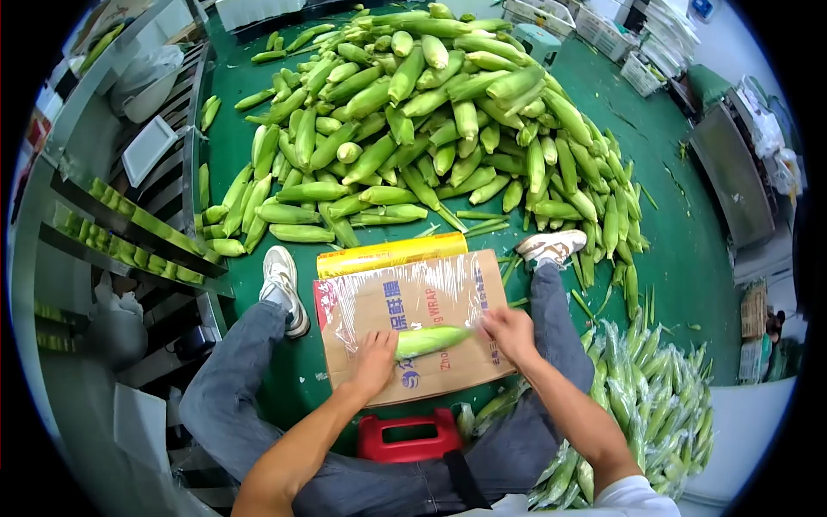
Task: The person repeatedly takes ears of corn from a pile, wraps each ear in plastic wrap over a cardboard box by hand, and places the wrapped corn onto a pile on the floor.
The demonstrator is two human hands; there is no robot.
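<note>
A green ear of corn (pixel 432 341) in its husk lies across a printed cardboard box (pixel 431 379), on a sheet of clear plastic wrap (pixel 366 297) that covers part of the box. My left hand (pixel 372 362) is closed at the corn's left end, its fingers pressed together and hiding that tip. Near the right end, my right hand (pixel 508 334) has curled fingers, with the fingertips blurred; what they pinch is hidden. A yellow roll (pixel 392 256) lies along the box's far edge.
A large heap of unwrapped corn (pixel 388 129) covers the green floor (pixel 620 95) ahead. Plastic-wrapped ears (pixel 655 405) are piled at my right. A red stool (pixel 409 437) is between my legs. Metal shelving (pixel 194 95) stands at left, white crates (pixel 603 34) far right.
</note>
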